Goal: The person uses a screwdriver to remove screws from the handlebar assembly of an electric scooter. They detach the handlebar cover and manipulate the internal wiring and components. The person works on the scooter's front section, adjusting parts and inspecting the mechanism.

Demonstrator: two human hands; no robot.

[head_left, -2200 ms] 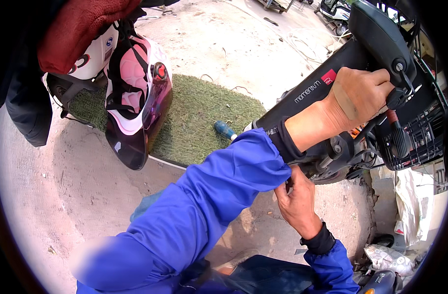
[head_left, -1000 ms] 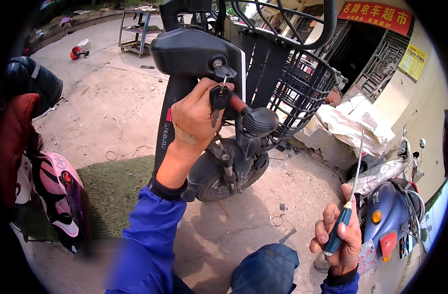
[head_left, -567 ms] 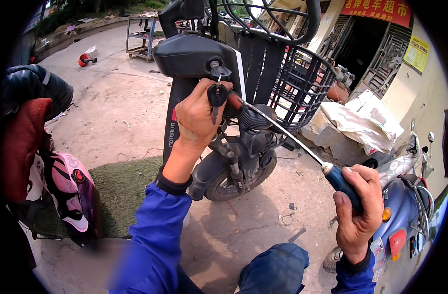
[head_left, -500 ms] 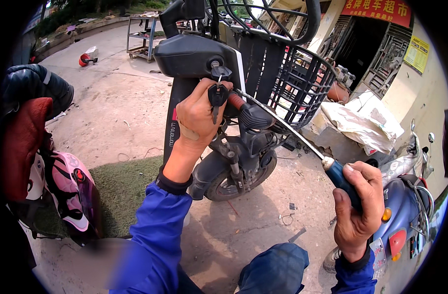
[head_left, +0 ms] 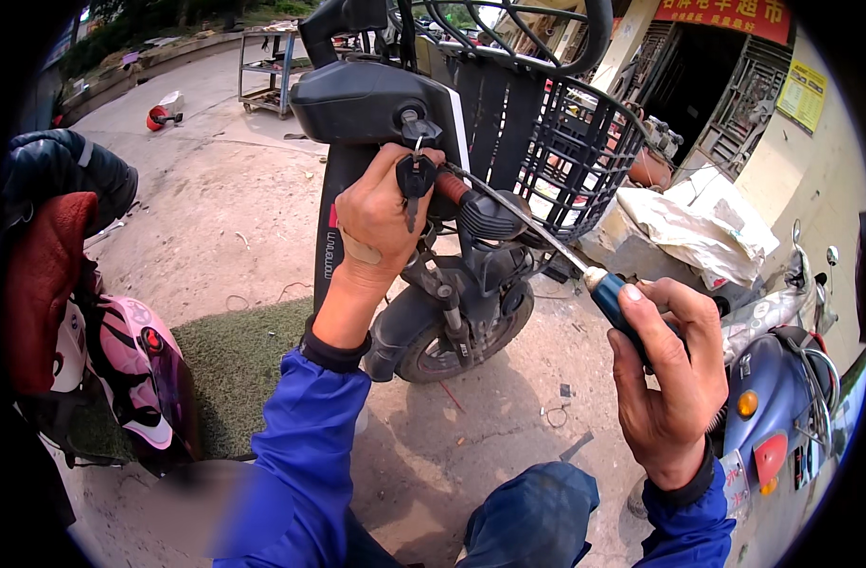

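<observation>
In my right hand (head_left: pixel 674 379) is a long screwdriver (head_left: pixel 611 295) with a dark blue-green handle; its thin metal shaft slants up and left to the front of an electric scooter (head_left: pixel 352 102). My left hand (head_left: pixel 365 216) is closed against the scooter's front column, just below the ignition lock, near the shaft's tip. Its fingertips and whatever they grip are hidden behind the hand. A key (head_left: pixel 420 131) sits in the lock, and a black key fob (head_left: pixel 416 176) dangles over my left fingers. Beside the shaft is a reddish-brown ribbed sleeve (head_left: pixel 453 187).
A black basket (head_left: pixel 584 156) is mounted on the scooter's front, above the wheel (head_left: pixel 423 364). At left lie a pink helmet (head_left: pixel 139 355) and a green mat (head_left: pixel 239 369). A blue scooter (head_left: pixel 778 388) stands at right. Farther back are a metal cart (head_left: pixel 267 80) and white sheeting (head_left: pixel 688 218).
My right hand has moved left and slightly up with the screwdriver, its fingers shifting on the handle. My left hand stays at the column; the view has shifted slightly.
</observation>
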